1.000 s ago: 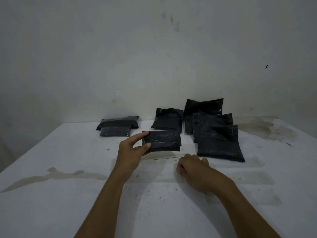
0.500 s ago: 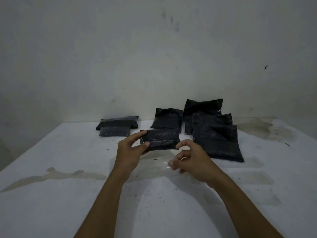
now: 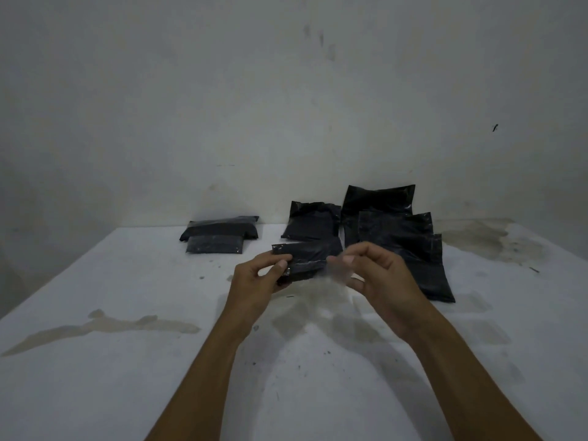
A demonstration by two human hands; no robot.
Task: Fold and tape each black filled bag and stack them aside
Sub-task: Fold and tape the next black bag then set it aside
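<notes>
My left hand (image 3: 257, 283) grips a folded black bag (image 3: 307, 257) by its left end, held above the white table (image 3: 95, 361). My right hand (image 3: 378, 278) pinches a strip of clear tape (image 3: 335, 273) next to the bag's right end; the tape is blurred. Two folded, taped bags (image 3: 219, 237) lie stacked at the back left. Several unfolded black filled bags (image 3: 397, 246) lie overlapping at the back right, with one more (image 3: 310, 222) just left of them.
The table meets a pale wall (image 3: 286, 106) right behind the bags. Brownish stains mark the table at the left (image 3: 105, 327) and at the back right corner (image 3: 477, 240). Small dark specks are scattered over the near surface.
My right hand rose from the table with a strip of clear tape and came up beside the bag's right end. My left hand tilted the bag and drew it slightly nearer.
</notes>
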